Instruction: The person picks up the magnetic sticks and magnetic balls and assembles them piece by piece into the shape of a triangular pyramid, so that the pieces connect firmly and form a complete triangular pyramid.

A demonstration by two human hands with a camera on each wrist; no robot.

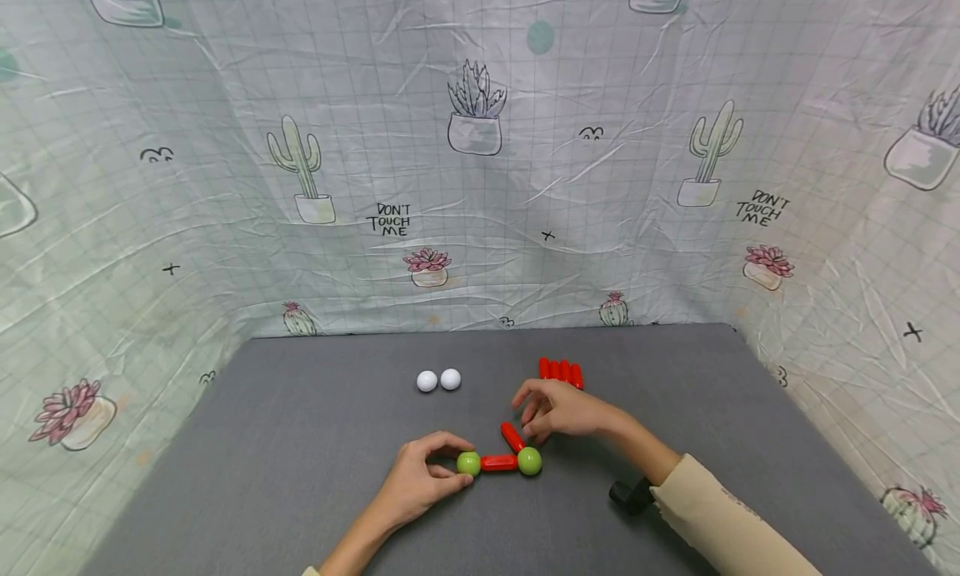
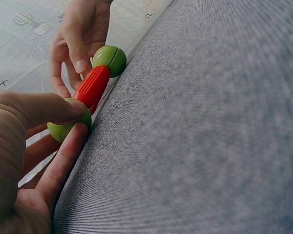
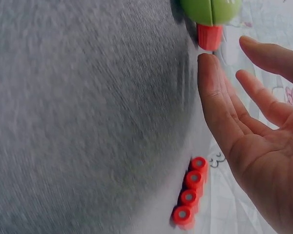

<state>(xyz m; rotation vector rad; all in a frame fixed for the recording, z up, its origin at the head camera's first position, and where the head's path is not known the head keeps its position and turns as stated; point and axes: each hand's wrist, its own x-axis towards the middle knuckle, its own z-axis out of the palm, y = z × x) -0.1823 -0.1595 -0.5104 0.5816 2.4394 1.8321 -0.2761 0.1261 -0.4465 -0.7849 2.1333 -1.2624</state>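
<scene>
A red rod (image 1: pixel 499 463) bridges two green balls (image 1: pixel 529 462) — a second rod (image 1: pixel 512 435) slants off one.

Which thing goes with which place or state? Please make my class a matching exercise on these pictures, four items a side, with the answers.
Column 1
1. Left hand
2. White balls
3. Right hand
4. Row of four red rods

Column 2
A. Holding nothing, near the slanted red rod
B. Standing apart from the other pieces, on the far side of the table, beyond the right hand
C. Pinching a green ball
D. A pair on the table, beyond the left hand

Right pairs: 1-C, 2-D, 3-A, 4-B
</scene>
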